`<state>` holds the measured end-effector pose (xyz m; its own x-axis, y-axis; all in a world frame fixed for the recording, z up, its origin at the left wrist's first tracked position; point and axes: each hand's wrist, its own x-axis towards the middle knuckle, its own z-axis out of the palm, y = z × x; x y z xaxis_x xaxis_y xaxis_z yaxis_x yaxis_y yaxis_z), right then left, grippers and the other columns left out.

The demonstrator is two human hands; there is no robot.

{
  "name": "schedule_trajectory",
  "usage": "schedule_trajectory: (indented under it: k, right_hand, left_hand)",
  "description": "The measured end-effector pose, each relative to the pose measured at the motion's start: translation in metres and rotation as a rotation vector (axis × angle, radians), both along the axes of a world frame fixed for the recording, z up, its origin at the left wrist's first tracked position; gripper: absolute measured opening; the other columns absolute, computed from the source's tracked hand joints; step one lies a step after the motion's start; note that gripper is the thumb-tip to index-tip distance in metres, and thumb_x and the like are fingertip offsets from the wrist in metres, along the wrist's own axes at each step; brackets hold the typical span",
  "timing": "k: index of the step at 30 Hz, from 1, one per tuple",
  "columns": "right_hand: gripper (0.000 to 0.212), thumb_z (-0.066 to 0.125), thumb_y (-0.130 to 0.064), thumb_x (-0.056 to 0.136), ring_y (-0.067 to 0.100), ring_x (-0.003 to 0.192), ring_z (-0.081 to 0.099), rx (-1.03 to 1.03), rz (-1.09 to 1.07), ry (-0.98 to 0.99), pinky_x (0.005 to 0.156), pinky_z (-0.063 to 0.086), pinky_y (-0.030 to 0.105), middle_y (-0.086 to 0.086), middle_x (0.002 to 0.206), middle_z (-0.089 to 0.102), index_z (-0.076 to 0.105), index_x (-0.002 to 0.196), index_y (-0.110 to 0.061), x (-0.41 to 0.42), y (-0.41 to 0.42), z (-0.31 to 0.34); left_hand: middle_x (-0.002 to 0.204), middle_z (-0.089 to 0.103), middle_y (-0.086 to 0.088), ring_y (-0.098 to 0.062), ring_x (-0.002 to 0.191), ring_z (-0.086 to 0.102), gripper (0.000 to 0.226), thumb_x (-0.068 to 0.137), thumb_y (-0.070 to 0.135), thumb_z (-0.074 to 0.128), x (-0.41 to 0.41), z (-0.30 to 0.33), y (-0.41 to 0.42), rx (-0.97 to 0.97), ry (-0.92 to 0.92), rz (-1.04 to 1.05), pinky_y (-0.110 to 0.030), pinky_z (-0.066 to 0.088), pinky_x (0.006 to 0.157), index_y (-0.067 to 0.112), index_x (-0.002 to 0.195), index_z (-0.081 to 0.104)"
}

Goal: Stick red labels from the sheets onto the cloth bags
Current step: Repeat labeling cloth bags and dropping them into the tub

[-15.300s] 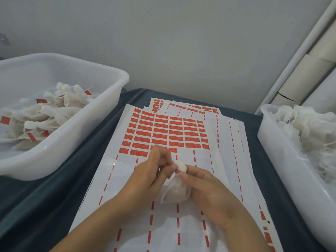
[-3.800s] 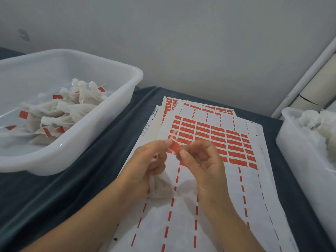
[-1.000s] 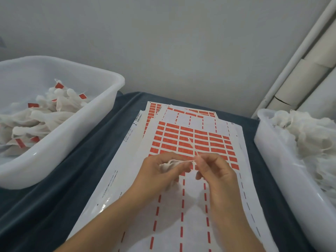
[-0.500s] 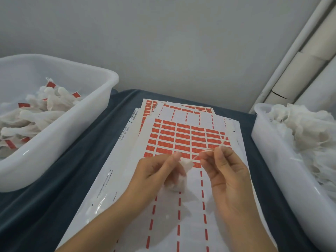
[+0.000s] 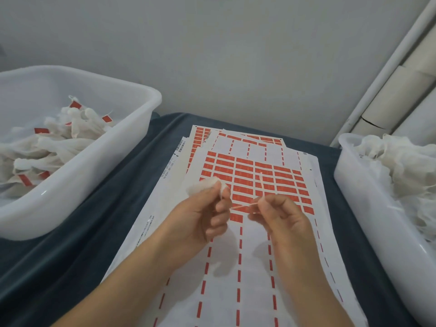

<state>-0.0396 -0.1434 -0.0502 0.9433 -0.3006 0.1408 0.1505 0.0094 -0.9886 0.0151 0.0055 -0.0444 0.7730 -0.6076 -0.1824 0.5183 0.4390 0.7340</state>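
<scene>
Both forearms are bare to the frame's edge; the left hand (image 5: 200, 220) and right hand (image 5: 280, 218) wear no gloves, rings or watch.

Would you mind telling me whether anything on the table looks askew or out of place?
Only the label sheets: the stack is fanned out unevenly, with lower sheets poking out at the far left corner. The two tubs and the hands look ordinary.
</scene>
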Motion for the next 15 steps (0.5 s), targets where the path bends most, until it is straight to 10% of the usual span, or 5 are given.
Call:
schedule_trajectory:
  k: [6, 9, 15]
  right_hand:
    - [0.010, 0.051, -0.033, 0.083, 0.001, 0.092, 0.061, -0.285, 0.071, -0.085, 0.070, 0.047, 0.005, -0.027, 0.093, 0.064, 0.056, 0.089, -0.026, -0.001, 0.009, -0.012]
    - [0.013, 0.047, -0.036, 0.083, 0.002, 0.088, 0.061, -0.342, 0.086, -0.065, 0.072, 0.048, 0.008, -0.024, 0.086, 0.063, 0.053, 0.090, -0.026, 0.000, 0.010, -0.015]
    - [0.021, 0.049, -0.043, 0.076, -0.011, 0.090, 0.059, -0.225, -0.063, 0.023, 0.063, 0.046, 0.004, -0.033, 0.086, 0.062, 0.054, 0.089, -0.028, 0.004, 0.003, -0.015]
  left_hand:
    - [0.049, 0.041, 0.002, -0.008, 0.039, 0.035, 0.047, 0.095, 0.030, 0.044, -0.005, 0.002, -0.013, 0.530, -0.280, -0.168, -0.017, 0.034, 0.042, 0.020, 0.049, 0.048]
    - [0.040, 0.047, 0.005, -0.007, 0.031, 0.040, 0.037, 0.094, 0.022, 0.048, -0.002, 0.004, -0.017, 0.641, -0.233, -0.139, -0.015, 0.034, 0.036, 0.016, 0.057, 0.051]
    - [0.066, 0.060, 0.015, 0.002, 0.060, 0.055, 0.006, 0.085, 0.031, 0.060, -0.008, -0.007, -0.014, 0.738, -0.722, -0.054, -0.007, 0.044, 0.056, 0.029, 0.080, 0.061]
